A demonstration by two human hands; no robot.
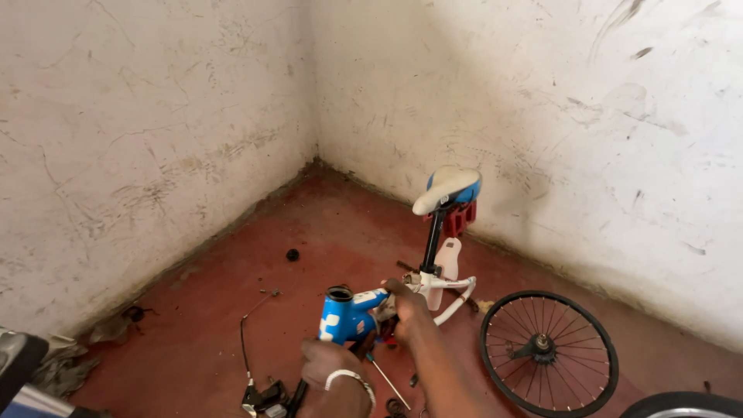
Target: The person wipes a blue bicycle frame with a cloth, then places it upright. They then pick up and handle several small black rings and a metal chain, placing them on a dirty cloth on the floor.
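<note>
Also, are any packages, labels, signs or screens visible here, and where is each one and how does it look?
No packages, signs or screens.
Decal: white blocky marks on the blue head tube of the bicycle frame, just above the left hand.
Red reflector: ribbed rectangle under the white and blue saddle.

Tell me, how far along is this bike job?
Well stripped already: the blue and white frame has an empty head tube, and a spoked wheel lies loose on the red floor. Both hands are on the frame, the left hand low, the right hand near the seat post. The saddle remains mounted.
</note>
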